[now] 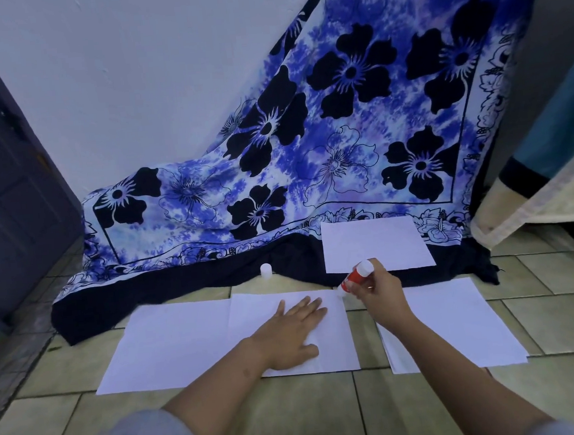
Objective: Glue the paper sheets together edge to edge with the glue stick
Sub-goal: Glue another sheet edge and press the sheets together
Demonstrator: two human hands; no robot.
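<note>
Two white sheets lie joined side by side on the tiled floor: a left sheet (172,346) and a middle sheet (333,347) that overlaps its right edge. My left hand (294,333) lies flat on the middle sheet, fingers straight. My right hand (377,289) grips a red-and-white glue stick (354,277), tilted with its tip down at the middle sheet's far right corner. A small stack of white sheets (459,324) lies to the right. One more sheet (373,245) rests on the cloth's hem. The white glue cap (266,271) stands on the cloth.
A blue flowered cloth (340,127) hangs down the wall and spreads onto the floor behind the sheets. A dark door (7,170) is at the left. A mattress edge (552,196) is at the right. Tiled floor (294,416) lies in front.
</note>
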